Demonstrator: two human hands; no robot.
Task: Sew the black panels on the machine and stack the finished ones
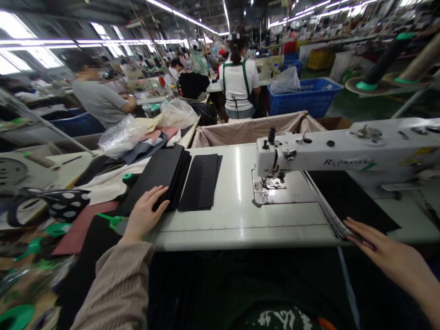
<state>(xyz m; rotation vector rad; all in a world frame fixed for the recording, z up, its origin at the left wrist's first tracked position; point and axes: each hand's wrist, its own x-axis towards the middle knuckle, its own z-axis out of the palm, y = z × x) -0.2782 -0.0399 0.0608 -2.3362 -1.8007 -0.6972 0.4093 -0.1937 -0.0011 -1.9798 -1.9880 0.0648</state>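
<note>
My left hand [146, 211] lies flat with fingers spread on the near end of a thick stack of black fabric panels [161, 174] at the left of the white sewing table [237, 215]. A thinner black stack [201, 181] lies beside it to the right. My right hand [385, 252] rests with fingers extended on the near corner of another fanned stack of black panels [347, 201] under the arm of the white sewing machine [343, 153]. Its needle area [271, 183] stands between the two hands.
Green-handled scissors [110, 220], a spotted black item [65, 201] and fabric scraps crowd the left bench. Plastic bags [120, 135] and a fabric-lined bin [250, 128] lie behind the table. Other workers [237, 82] and blue crates [305, 96] fill the background.
</note>
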